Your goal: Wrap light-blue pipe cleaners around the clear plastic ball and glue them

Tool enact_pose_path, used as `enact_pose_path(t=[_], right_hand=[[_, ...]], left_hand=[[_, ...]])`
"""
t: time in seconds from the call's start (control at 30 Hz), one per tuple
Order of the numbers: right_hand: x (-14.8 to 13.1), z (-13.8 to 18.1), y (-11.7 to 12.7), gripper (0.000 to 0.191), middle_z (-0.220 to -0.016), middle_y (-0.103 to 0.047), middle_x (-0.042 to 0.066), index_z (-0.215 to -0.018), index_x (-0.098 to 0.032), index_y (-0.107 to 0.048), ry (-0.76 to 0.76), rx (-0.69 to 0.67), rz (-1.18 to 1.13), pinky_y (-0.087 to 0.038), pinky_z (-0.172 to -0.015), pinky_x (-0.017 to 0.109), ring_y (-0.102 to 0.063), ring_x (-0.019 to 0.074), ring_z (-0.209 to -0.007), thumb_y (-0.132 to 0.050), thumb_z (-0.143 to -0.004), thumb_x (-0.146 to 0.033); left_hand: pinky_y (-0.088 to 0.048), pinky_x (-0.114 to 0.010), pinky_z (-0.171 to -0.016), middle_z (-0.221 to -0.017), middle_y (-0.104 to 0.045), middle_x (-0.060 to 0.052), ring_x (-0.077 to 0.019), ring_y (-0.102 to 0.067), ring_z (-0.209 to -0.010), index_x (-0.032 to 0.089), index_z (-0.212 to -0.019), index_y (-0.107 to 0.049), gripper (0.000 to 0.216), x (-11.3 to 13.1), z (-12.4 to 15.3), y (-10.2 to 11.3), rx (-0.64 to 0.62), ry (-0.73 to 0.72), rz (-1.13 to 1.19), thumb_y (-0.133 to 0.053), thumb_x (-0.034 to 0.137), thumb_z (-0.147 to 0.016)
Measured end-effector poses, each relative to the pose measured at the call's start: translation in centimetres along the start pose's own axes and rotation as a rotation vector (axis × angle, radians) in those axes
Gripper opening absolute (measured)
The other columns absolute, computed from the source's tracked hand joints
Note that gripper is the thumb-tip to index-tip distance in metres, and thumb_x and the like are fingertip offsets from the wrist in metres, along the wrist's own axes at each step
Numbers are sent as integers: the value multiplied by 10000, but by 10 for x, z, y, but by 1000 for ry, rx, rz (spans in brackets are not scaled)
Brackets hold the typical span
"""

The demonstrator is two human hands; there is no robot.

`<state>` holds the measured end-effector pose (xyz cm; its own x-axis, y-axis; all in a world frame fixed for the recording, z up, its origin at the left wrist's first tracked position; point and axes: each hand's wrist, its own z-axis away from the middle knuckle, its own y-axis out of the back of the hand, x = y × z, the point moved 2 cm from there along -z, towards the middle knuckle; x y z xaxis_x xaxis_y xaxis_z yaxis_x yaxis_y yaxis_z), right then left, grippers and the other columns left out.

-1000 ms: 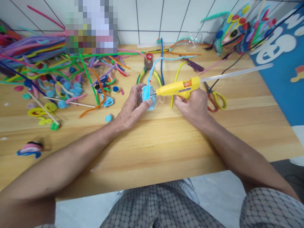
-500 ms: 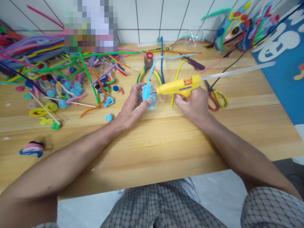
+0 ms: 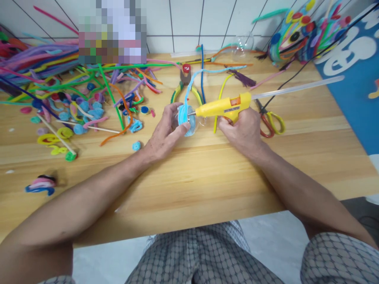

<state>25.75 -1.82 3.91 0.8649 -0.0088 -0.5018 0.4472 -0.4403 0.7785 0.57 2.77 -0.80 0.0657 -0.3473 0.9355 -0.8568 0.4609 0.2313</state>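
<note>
My left hand [image 3: 164,136] is closed round a small clear ball wrapped with light blue pipe cleaner [image 3: 186,118], held just above the wooden table [image 3: 195,173]. The loose end of that blue pipe cleaner [image 3: 204,72] trails away toward the wall. My right hand [image 3: 243,130] grips a yellow glue gun [image 3: 224,108] by its handle. The gun's metal nozzle touches the right side of the wrapped ball. A clear glue stick [image 3: 296,88] pokes out of the gun's back, pointing right.
Pliers [image 3: 185,83] lie just behind the ball. Scissors [image 3: 271,122] sit right of my right hand. A heap of coloured pipe cleaners and coiled pieces [image 3: 68,90] covers the left side. A colourful pipe-cleaner figure [image 3: 299,33] and a black cord [image 3: 299,71] occupy the back right.
</note>
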Motion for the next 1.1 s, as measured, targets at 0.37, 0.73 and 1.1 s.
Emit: enact_pose_path(t=[0.37, 0.73, 1.1], right_hand=[[0, -1, 0, 209, -759, -694, 39, -754, -312, -449, -25, -14, 15, -570, -824, 439, -698, 281, -791, -653, -757, -270], [6, 0, -1, 170, -641, -635, 9, -725, -321, -468, 13, 10, -16, -592, -784, 416, -663, 266, -712, -637, -730, -326], [12, -7, 17, 260, -715, -672, 18, -706, -292, -533, -14, 36, -113, -592, -787, 427, -691, 242, -725, -717, -870, -375]], left_hand=[[-614, -492, -1111, -1381, -658, -88, -276, -675, -1255, 320, -1505, -479, 632, 1, -1, -1, 16, -1, 9, -689, 711, -1055], [-639, -461, -1070, -1393, -663, -84, -267, -689, -1245, 333, -1504, -477, 633, -2, -1, -2, 22, -9, 34, -709, 701, -1046], [-636, -482, -1036, -1324, -683, -81, -260, -693, -1178, 321, -1489, -510, 609, 1, -1, -2, 18, -6, 50, -731, 680, -1050]])
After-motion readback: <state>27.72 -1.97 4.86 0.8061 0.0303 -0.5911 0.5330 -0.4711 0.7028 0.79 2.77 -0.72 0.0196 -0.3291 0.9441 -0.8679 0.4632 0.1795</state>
